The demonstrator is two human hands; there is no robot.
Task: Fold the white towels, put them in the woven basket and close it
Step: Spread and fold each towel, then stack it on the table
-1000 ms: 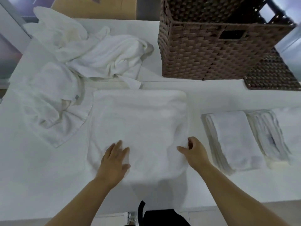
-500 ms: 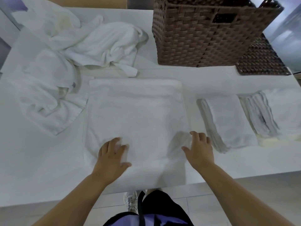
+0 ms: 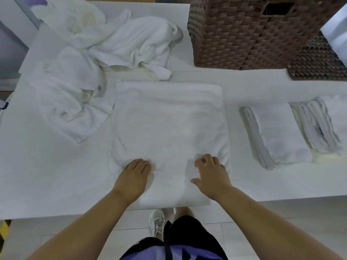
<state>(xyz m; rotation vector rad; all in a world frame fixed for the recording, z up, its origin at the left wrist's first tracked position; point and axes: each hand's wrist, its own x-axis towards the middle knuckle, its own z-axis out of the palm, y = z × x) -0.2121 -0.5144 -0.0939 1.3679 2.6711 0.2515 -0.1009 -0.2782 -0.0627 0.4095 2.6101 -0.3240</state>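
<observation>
A large white towel (image 3: 169, 119), folded into a thick square, lies flat on the white table (image 3: 47, 175) in front of me. Its near edge reaches the table's front edge. My left hand (image 3: 134, 177) rests on the near left part, its fingers curled into the cloth, which wrinkles around them. On the near right part my right hand (image 3: 212, 175) has bent fingers digging into the towel and its thumb spread. The brown woven basket (image 3: 244, 34) stands at the back right, and its flat woven lid (image 3: 319, 62) lies beside it.
Two folded white towels (image 3: 277, 132) (image 3: 317, 126) lie side by side on the right. Crumpled unfolded towels (image 3: 122, 40) (image 3: 71, 94) are heaped at the back left. Below the table edge are my legs and the tiled floor.
My right hand came from beside the towel's right edge onto the towel. Both hands went from flat, spread fingers to fingers curled into the cloth. The view shifted nearer.
</observation>
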